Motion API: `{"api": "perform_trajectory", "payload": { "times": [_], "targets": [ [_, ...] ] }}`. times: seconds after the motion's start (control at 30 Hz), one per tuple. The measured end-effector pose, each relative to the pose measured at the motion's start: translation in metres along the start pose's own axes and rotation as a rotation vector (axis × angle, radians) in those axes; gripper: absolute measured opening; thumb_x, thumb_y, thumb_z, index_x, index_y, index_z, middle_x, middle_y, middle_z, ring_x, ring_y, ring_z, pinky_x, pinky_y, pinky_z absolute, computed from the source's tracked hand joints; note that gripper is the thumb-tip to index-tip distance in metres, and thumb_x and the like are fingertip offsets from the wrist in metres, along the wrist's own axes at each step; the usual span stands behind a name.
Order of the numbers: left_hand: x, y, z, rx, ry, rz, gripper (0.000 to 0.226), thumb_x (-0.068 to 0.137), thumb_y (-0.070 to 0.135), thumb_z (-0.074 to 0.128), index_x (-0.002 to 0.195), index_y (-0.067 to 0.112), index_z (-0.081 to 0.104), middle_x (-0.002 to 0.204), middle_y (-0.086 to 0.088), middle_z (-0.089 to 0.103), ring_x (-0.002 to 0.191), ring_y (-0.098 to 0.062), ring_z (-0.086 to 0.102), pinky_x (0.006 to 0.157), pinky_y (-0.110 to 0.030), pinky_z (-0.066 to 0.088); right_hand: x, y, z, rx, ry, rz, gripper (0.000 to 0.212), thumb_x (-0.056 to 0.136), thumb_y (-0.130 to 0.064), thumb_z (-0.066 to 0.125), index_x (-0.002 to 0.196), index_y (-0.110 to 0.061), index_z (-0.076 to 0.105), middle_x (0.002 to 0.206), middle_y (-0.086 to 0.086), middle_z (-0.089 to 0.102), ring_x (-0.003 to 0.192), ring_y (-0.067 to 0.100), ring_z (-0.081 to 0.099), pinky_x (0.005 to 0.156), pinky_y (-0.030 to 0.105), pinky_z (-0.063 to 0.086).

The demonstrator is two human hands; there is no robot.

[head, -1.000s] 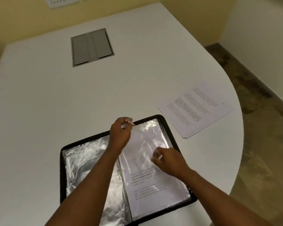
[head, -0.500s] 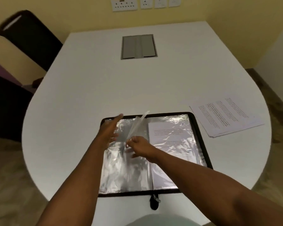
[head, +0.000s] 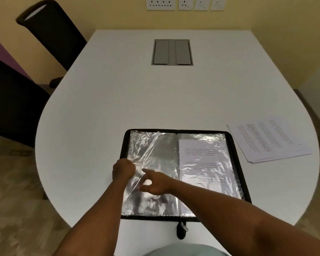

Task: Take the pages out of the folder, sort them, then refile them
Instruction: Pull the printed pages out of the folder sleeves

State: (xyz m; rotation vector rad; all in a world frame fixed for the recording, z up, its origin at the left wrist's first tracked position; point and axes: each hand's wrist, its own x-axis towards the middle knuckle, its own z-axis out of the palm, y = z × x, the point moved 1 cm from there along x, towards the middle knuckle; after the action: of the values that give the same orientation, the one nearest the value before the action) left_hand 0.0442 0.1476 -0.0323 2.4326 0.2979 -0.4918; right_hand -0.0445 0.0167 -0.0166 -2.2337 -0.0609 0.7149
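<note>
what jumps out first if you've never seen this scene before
An open black folder of shiny plastic sleeves lies at the near edge of a white table, both hands on its left side. The left hand pinches a clear sleeve; the right hand rests beside it. A stack of printed pages sits to the folder's right.

Print on the loose pages [head: 270, 140] is illegible.

Glossy, crinkled plastic sleeves [head: 151, 154]; matt white table [head: 118, 108]; stack [head: 268, 139] seemingly paper.
</note>
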Motion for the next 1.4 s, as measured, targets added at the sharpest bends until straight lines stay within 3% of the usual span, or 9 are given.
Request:
{"api": "perform_trajectory", "payload": {
  "times": [0.1,0.23,0.37,0.63,0.8,0.93,1.07,1.23,1.4],
  "targets": [
    [-0.005,0.007,0.001,-0.124,0.273,-0.028,0.031,0.091,0.02,0.051,0.119,0.009,0.06,0.117,-0.019,0.062,0.107,-0.04,0.057,0.086,-0.042,0.046,-0.011,0.035,-0.005,-0.038,0.18,0.067,0.038,0.092,-0.041,0.061,0.121,-0.017,0.062,0.137,0.004,0.055,0.123,0.019,0.053,0.104,0.032,0.041],
    [-0.016,0.034,0.021,-0.069,0.576,0.542,0.034,0.086,0.019,0.056,0.115,0.003,0.057,0.104,-0.016,0.054,0.096,-0.031,0.052,0.081,-0.042,0.044,-0.033,0.094,-0.025,-0.134,0.448,0.186,0.038,0.094,-0.036,0.056,0.128,-0.02,0.058,0.127,0.003,0.061,0.12,0.021,0.053,0.101,0.033,0.042],
    [-0.03,0.072,0.066,0.023,0.312,0.842,0.032,0.084,0.022,0.055,0.113,0.009,0.059,0.106,-0.008,0.055,0.094,-0.024,0.053,0.083,-0.035,0.044,-0.051,0.146,-0.06,-0.272,0.554,0.279,0.049,0.096,-0.031,0.053,0.142,-0.015,0.046,0.15,0.006,0.042,0.139,0.023,0.036,0.114,0.033,0.027],
    [-0.01,0.12,0.141,0.281,-0.15,0.899,0.054,0.092,0.024,0.057,0.143,0.011,0.044,0.151,-0.01,0.039,0.139,-0.025,0.037,0.114,-0.038,0.028,-0.05,0.218,-0.134,-0.43,0.575,0.526,0.062,0.1,-0.041,0.04,0.153,-0.015,0.021,0.161,0.008,0.019,0.149,0.026,0.014,0.12,0.039,0.016],
    [0.012,0.143,0.168,0.359,-0.154,0.944,0.056,0.09,0.019,0.062,0.141,0.005,0.044,0.149,-0.014,0.04,0.136,-0.029,0.041,0.111,-0.04,0.032,-0.043,0.238,-0.145,-0.501,0.585,0.442,0.056,0.101,-0.035,0.045,0.15,-0.011,0.033,0.152,0.011,0.04,0.145,0.027,0.028,0.119,0.041,0.019],
    [0.022,0.151,0.18,0.454,-0.114,0.997,0.055,0.083,0.017,0.069,0.134,0.004,0.052,0.136,-0.015,0.054,0.124,-0.031,0.053,0.105,-0.045,0.04,-0.039,0.242,-0.143,-0.597,0.717,0.313,0.048,0.087,-0.019,0.07,0.131,-0.007,0.058,0.11,0.012,0.07,0.109,0.031,0.062,0.103,0.045,0.044],
    [0.023,0.16,0.185,0.416,-0.082,1.002,0.056,0.078,0.01,0.071,0.131,0.004,0.054,0.117,-0.012,0.062,0.107,-0.029,0.058,0.097,-0.044,0.047,-0.033,0.235,-0.148,-0.626,0.697,0.244,0.052,0.074,-0.007,0.074,0.125,-0.01,0.063,0.088,0.004,0.069,0.086,0.025,0.061,0.088,0.04,0.05],
    [0.023,0.17,0.182,0.319,-0.065,0.995,0.027,0.071,0.002,0.068,0.095,0.012,0.066,0.117,-0.01,0.058,0.108,-0.027,0.053,0.093,-0.04,0.046,-0.034,0.215,-0.156,-0.768,0.515,-0.025,0.015,0.077,-0.018,0.066,0.089,-0.013,0.073,0.081,0.002,0.059,0.081,0.02,0.051,0.079,0.033,0.044],
    [0.022,0.165,0.171,0.274,-0.113,1.09,0.016,0.067,0.004,0.062,0.077,0.013,0.055,0.086,-0.002,0.058,0.084,-0.021,0.05,0.075,-0.037,0.046,-0.05,0.185,-0.169,-0.635,0.182,-0.17,0.039,0.091,-0.045,0.044,0.072,-0.017,0.064,0.08,-0.001,0.061,0.073,0.015,0.055,0.074,0.03,0.046]
  ]
}}
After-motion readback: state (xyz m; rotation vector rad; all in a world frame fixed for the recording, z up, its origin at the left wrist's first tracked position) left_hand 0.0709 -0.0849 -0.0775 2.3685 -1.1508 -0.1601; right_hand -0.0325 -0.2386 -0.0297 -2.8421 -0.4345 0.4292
